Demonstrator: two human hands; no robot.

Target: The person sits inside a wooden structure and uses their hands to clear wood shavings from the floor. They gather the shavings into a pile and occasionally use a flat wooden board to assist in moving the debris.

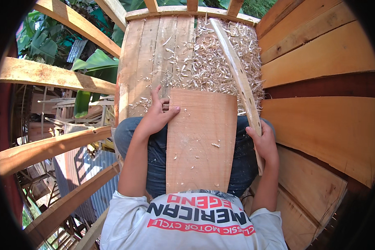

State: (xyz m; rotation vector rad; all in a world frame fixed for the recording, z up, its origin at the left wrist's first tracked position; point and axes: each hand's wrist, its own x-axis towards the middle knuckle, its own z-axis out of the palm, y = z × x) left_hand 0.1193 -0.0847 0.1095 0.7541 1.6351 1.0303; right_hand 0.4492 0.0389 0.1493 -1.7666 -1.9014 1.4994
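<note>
A wide, flat wooden board [201,137] lies across my lap, its near end at my shirt and a few shavings on its face. My left hand [157,114] holds its upper left edge, thumb on top, index finger stretched away and the other fingertips partly hidden at the edge. On the right, my right hand [264,141] is wrapped round the near part of a long, narrow wooden strip [236,68]. That strip slants away to the far end of the floor, over the shavings. Small dark holes or marks run along it.
Curled wood shavings [221,71] cover the far right of the plank floor [143,50]. Wooden planks [321,125] wall the right side. Open slats [56,75] run along the left, with leaves and corrugated sheets beyond. A low rail [175,11] edges the far end.
</note>
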